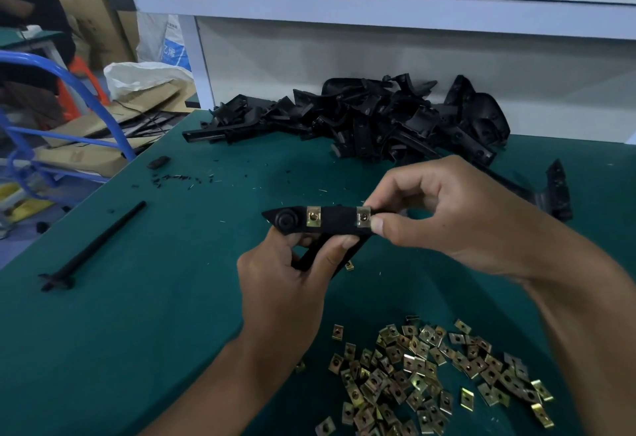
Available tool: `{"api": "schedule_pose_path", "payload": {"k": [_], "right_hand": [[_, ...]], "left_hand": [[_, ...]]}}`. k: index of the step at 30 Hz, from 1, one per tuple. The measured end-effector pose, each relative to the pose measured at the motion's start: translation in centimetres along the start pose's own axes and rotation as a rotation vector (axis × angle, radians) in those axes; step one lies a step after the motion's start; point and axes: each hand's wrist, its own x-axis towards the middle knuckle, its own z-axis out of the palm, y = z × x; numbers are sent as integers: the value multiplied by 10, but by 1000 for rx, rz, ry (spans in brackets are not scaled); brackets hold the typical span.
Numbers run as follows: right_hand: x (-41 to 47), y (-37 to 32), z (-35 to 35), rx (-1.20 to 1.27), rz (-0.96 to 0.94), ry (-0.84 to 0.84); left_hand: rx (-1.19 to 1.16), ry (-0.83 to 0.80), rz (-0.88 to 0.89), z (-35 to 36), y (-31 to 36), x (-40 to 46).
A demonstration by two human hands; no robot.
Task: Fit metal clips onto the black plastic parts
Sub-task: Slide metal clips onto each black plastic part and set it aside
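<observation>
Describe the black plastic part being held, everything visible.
The black plastic part is a matte, elongated strip held roughly level above the green table. Its left end tapers to a point, with a round boss just inside it. Two brass-coloured metal clips sit on it: the left clip mid-strip, the right clip near the right end. The left hand grips it from below; the right hand pinches at the right clip. A black leg angles down behind the left hand's fingers.

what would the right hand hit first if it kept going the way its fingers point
The right hand points left along the black plastic part. It would probably meet first the metal clip it is pinching, then the second clip. Depth is hard to judge.
</observation>
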Motion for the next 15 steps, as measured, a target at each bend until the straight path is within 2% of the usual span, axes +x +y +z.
{"api": "schedule_pose_path", "payload": {"k": [6,9,12,15], "right_hand": [[1,5,4,32,37,-7],[-4,4,-4,18,100,-98],[-10,-1,-13,-89,124,-169],[-10,-3,-14,-190,112,-118]], "left_hand": [[-19,-27,-8,0,-3,-2],[2,-86,53,-2,-3,0],[5,-167,118,-5,-2,2],[24,-194,169,-5,-1,3]]}}
